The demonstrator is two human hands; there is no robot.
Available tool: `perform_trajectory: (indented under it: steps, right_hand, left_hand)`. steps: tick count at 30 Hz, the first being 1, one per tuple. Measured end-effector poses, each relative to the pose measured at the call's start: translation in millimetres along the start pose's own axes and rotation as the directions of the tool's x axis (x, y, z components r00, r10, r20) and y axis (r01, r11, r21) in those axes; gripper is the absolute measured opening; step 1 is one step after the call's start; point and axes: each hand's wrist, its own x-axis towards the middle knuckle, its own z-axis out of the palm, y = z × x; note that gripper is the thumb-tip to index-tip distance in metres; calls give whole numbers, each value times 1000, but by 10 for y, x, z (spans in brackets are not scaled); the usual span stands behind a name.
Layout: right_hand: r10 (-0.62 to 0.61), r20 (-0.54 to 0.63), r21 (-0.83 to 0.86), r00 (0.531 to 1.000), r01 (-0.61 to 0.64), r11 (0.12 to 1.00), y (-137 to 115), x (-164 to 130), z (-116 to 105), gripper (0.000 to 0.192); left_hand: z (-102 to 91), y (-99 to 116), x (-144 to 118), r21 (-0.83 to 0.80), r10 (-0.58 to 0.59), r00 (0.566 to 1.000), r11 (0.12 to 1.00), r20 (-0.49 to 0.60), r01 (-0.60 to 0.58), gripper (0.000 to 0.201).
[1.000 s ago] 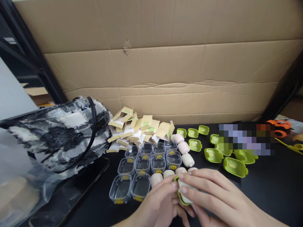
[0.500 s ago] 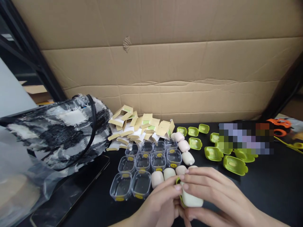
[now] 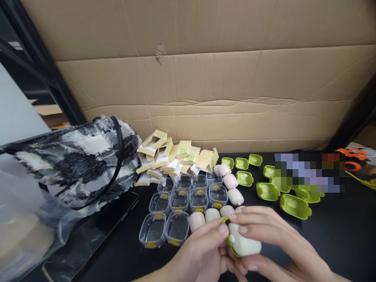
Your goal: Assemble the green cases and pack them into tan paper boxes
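Note:
My left hand [image 3: 202,248] and my right hand [image 3: 274,237] meet at the front, closed around one small item. It is a pale green rounded case [image 3: 249,243] with a bright green shallow cup [image 3: 231,244] at its left side. The cup's rim shows under my left thumb; most of it is hidden by my fingers. My right fingers lie over the top of the pale case, with the thumb underneath. Just behind my hands stand similar rounded cases in pale pink [image 3: 197,222] and pale green [image 3: 212,215].
Several clear plastic boxes [image 3: 152,230] with yellow stickers stand left of centre. Behind them is a pile of small folded cartons [image 3: 185,150]. Loose green cups [image 3: 295,206] lie at right. A fluffy black-and-white bag [image 3: 79,160] and a dark flat panel [image 3: 96,239] lie at left.
The pale case has turned and shifted slightly right in my hands, so more of it shows. My right fingers have slid back along it. The whole view has shifted slightly.

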Motion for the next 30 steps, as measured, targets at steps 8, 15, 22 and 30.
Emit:
perform_trajectory:
  steps: [8, 15, 22, 30]
  right_hand:
    - [-212, 97, -200, 972, 228, 953, 99, -97, -13, 34]
    - [-97, 16, -112, 995, 98, 989, -36, 71, -31, 24]
    - [-115, 42, -139, 992, 120, 983, -55, 87, -47, 20]
    - [-119, 33, -89, 992, 121, 989, -58, 69, 39, 23]
  left_hand:
    - [-15, -6, 6, -8, -41, 999, 999, -23, 41, 44]
    - [-35, -17, 18, 37, -24, 997, 999, -77, 27, 41]
    - [-47, -11, 27, 24, -78, 994, 997, -75, 80, 41]
    - [-105, -86, 33, 52, -92, 996, 994, -13, 93, 33]
